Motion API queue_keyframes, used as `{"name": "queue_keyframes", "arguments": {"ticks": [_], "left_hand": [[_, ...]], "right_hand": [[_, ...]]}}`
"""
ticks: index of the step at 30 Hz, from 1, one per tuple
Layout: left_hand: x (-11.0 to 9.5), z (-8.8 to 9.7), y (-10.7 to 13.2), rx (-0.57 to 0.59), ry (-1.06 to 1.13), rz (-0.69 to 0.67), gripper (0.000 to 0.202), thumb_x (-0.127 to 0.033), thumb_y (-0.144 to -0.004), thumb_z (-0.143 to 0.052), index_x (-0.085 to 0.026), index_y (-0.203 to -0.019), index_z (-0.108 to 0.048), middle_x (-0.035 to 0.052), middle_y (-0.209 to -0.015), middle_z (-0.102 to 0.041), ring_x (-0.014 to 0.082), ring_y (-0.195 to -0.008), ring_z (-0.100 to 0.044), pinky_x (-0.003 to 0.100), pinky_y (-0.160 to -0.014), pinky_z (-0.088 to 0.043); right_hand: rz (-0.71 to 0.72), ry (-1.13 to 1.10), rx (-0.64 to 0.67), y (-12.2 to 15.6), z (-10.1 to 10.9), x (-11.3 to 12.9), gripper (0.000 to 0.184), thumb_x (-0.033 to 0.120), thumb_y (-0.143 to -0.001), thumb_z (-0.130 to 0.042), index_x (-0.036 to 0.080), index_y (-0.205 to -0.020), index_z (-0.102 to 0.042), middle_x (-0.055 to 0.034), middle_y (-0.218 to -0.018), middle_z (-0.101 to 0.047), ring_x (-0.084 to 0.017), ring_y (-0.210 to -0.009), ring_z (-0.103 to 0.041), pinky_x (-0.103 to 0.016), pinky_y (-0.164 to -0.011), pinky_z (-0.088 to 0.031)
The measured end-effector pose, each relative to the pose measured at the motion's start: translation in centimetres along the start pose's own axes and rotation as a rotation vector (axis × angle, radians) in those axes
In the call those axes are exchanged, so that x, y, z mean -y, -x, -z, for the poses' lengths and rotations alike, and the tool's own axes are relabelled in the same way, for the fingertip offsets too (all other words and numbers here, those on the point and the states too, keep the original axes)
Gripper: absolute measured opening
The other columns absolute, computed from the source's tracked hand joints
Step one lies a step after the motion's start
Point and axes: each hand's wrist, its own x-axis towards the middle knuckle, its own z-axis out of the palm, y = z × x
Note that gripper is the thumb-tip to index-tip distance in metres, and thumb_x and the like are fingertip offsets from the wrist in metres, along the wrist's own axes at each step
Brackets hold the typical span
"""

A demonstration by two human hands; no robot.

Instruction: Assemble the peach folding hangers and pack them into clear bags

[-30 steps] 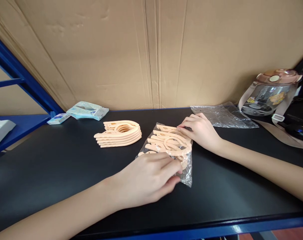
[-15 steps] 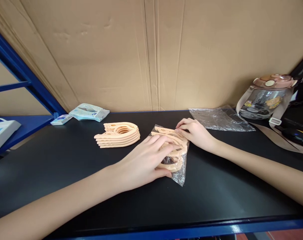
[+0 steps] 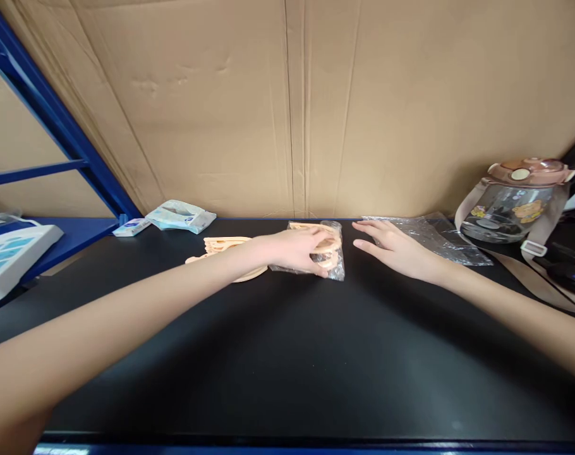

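Observation:
My left hand has its fingers curled over a clear plastic bag holding peach plastic folding hangers. The bag is towards the back of the table, and my hand and fingers cover part of it. Just left of it, a stack of the same peach hangers is partly hidden behind my left forearm. My right hand is apart from the bag, to its right, fingers stretched out and nothing held. Its fingertips point towards the bag.
A flat clear plastic bag lies behind my right hand. To the right stands a strapped clear water bottle. At the back left are a pale blue tissue pack and a small packet. A cardboard wall backs the black table.
My left hand and the bagged hangers have moved back, towards the cardboard wall. My right hand has let go of the bag and moved right. The view has shifted slightly.

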Motion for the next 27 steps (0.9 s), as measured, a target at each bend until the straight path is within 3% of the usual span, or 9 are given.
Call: {"name": "queue_keyframes", "arguments": {"ticks": [4, 7, 12, 14, 17, 19, 21, 24, 27], "left_hand": [[3.1, 1.2, -2.8, 0.024, 0.015, 0.037, 0.090, -0.064, -0.075, -0.056, -0.027, -0.150, -0.023, 0.0068, -0.160, -0.021, 0.0310, -0.140, -0.032, 0.041, -0.108, -0.034], [4.0, 1.4, -3.7, 0.057, 0.023, 0.051, 0.093, -0.064, -0.075, -0.055, -0.026, -0.151, -0.019, 0.0073, -0.162, -0.016, 0.0293, -0.142, -0.029, 0.040, -0.110, -0.032], [2.9, 0.8, -3.4, 0.063, -0.015, 0.095, 0.091, -0.056, -0.080, -0.051, -0.017, -0.154, -0.013, 0.0111, -0.163, 0.000, 0.0314, -0.148, 0.007, 0.050, -0.117, -0.008], [2.2, 0.5, -3.1, 0.045, -0.027, 0.107, 0.091, -0.048, -0.082, -0.050, -0.014, -0.154, -0.008, 0.0131, -0.162, 0.006, 0.0309, -0.146, 0.015, 0.052, -0.117, -0.003], [0.6, 0.0, -2.2, -0.012, -0.030, 0.075, 0.086, -0.037, -0.086, -0.047, -0.008, -0.154, -0.003, 0.0144, -0.161, 0.010, 0.0271, -0.146, 0.017, 0.047, -0.119, -0.001], [-1.2, -0.5, -1.0, -0.076, -0.024, 0.033, 0.077, -0.032, -0.091, -0.039, -0.007, -0.154, -0.002, 0.0121, -0.162, 0.009, 0.0227, -0.147, 0.016, 0.041, -0.120, 0.001], [-3.3, -1.4, 0.6, -0.146, -0.011, -0.014, 0.065, -0.031, -0.097, -0.029, -0.013, -0.154, -0.005, 0.0057, -0.163, 0.004, 0.0168, -0.148, 0.010, 0.036, -0.121, -0.002], [-6.1, -3.4, 3.6, -0.178, 0.086, -0.166, 0.062, -0.046, -0.100, -0.028, -0.016, -0.153, -0.019, 0.0064, -0.162, -0.012, 0.0174, -0.149, -0.006, 0.037, -0.121, -0.014], [-7.1, -5.0, 6.1, -0.057, 0.114, -0.194, 0.067, -0.051, -0.098, -0.036, -0.013, -0.152, -0.024, 0.0101, -0.161, -0.014, 0.0221, -0.149, -0.006, 0.041, -0.121, -0.017]], "right_hand": [[0.012, 0.168, 0.005, 2.7, 1.1, -2.5, 0.063, 0.060, -0.093, -0.034, 0.016, -0.131, -0.057, -0.0137, -0.144, -0.047, -0.030, -0.136, -0.039, -0.049, -0.111, -0.033], [-0.035, 0.344, -0.039, 4.1, 1.0, -4.6, 0.064, 0.058, -0.094, -0.030, 0.013, -0.131, -0.057, -0.0160, -0.143, -0.049, -0.033, -0.132, -0.044, -0.051, -0.106, -0.038], [-0.095, 0.508, 0.107, 4.6, 1.3, -6.0, 0.064, 0.052, -0.098, -0.022, 0.007, -0.123, -0.061, -0.0183, -0.123, -0.065, -0.033, -0.113, -0.060, -0.047, -0.094, -0.045], [-0.093, 0.545, 0.168, 4.7, 1.9, -5.5, 0.062, 0.048, -0.099, -0.019, 0.011, -0.112, -0.066, -0.0160, -0.108, -0.071, -0.033, -0.101, -0.066, -0.045, -0.084, -0.049], [-0.091, 0.526, 0.205, 5.5, 3.1, -3.6, 0.060, 0.046, -0.099, -0.018, 0.018, -0.085, -0.069, -0.0108, -0.084, -0.072, -0.030, -0.081, -0.069, -0.040, -0.067, -0.048], [-0.072, 0.416, 0.200, 6.3, 3.8, -1.8, 0.057, 0.048, -0.099, -0.024, 0.020, -0.071, -0.066, -0.0073, -0.076, -0.071, -0.026, -0.074, -0.068, -0.036, -0.064, -0.046], [-0.047, 0.268, 0.229, 7.2, 4.3, 0.3, 0.054, 0.050, -0.098, -0.031, 0.021, -0.066, -0.064, -0.0043, -0.067, -0.068, -0.021, -0.064, -0.065, -0.033, -0.061, -0.044], [0.076, -0.114, 0.361, 8.2, 4.8, 3.5, 0.038, 0.049, -0.096, -0.041, 0.026, -0.092, -0.071, -0.0001, -0.077, -0.071, -0.016, -0.066, -0.065, -0.027, -0.060, -0.047], [0.178, -0.316, 0.352, 8.4, 5.0, 5.2, 0.029, 0.044, -0.094, -0.050, 0.030, -0.110, -0.070, -0.0006, -0.095, -0.074, -0.017, -0.082, -0.068, -0.027, -0.071, -0.051]]}}
